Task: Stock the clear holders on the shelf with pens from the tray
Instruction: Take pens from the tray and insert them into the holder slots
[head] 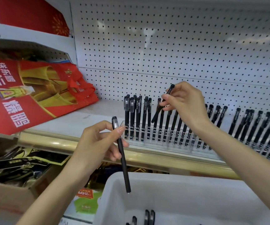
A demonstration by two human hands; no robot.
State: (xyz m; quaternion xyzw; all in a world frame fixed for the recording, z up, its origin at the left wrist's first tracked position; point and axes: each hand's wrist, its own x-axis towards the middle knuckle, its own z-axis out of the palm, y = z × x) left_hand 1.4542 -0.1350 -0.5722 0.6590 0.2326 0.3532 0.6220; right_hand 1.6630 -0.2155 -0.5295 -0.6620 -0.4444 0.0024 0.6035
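My left hand (98, 140) pinches a black capped pen (122, 158) upright, its tip hanging over the white tray (114, 192). My right hand (184, 103) holds a second black pen (161, 104) tilted, its lower end among the standing pens. Clear holders (163, 138) run along the shelf's front edge, filled with many upright black pens (137, 117). More pens (252, 127) stand in holders to the right. A few pens (148, 216) lie in the tray's bottom.
A red and gold gift bag (33, 91) lies on the shelf to the left. White pegboard (163, 46) backs the shelf, edged by a gold rail (58, 142). Below left sits a cardboard box (9, 192) with dark packets.
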